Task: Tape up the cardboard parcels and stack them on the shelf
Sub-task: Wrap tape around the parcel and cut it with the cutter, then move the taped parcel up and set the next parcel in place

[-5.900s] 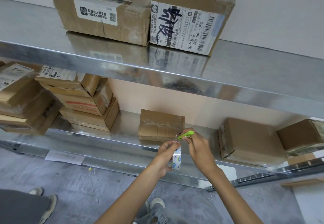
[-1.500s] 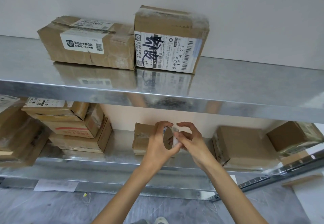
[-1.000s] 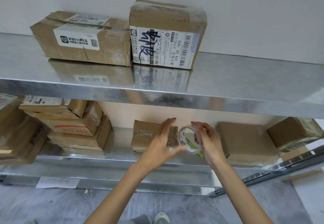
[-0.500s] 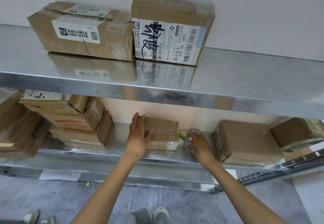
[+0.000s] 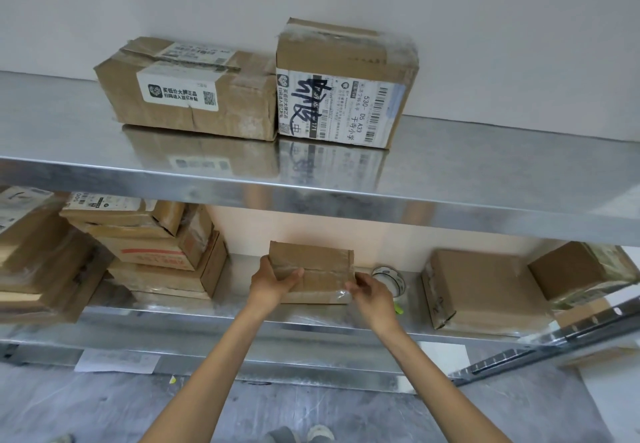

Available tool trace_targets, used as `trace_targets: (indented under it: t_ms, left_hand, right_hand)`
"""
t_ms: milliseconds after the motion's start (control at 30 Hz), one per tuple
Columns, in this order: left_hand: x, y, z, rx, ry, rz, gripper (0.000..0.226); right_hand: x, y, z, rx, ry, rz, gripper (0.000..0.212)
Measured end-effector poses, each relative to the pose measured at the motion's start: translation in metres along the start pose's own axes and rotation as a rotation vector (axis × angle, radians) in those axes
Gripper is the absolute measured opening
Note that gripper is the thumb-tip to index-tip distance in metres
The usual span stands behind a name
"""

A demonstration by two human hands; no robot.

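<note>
Reaching up from the bottom of the frame, both bare forearms run toward the lower shelf [image 5: 207, 318] at centre, converging on the small parcel [image 5: 318, 266] that sits there. The left hand [image 5: 273, 283] comes in from the lower left with the wrist straight. Its thumb lies across the parcel's top face and its fingers wrap the near left edge, so it is clamped on the cardboard. The right hand [image 5: 372, 295] comes in from the lower right, angled leftward, its fingers bent in and closed on the parcel's near right corner, where clear tape glints.

The parcel lies flat in the middle of the lower shelf, between the two hands. Just right of it, partly behind the right hand, a tape roll [image 5: 389, 278] rests on the shelf. A small green item [image 5: 399, 309] pokes out below that hand; what it is I cannot tell.

At centre left of the frame stands a stack of parcels [image 5: 156, 252], and at centre right a larger brown parcel [image 5: 481, 290]. On the upper shelf [image 5: 485, 172], in the upper middle, two labelled parcels touch side by side: a low one [image 5: 187, 96] and a taller one [image 5: 346, 89] with black marker across its label.
</note>
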State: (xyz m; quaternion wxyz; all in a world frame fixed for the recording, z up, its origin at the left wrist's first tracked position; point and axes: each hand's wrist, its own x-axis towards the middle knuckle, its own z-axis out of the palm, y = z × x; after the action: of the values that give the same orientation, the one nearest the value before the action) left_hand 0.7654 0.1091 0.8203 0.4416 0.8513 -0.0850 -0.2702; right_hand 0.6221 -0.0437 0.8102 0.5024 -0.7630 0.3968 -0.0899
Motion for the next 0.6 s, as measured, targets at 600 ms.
trace_targets:
  t_ms: [600]
  left_hand:
    - [-0.176, 0.110, -0.057, 0.550, 0.065, 0.222, 0.074]
  right_hand:
    - [-0.138, -0.070, -0.114, 0.164, 0.069, -0.263, 0.033]
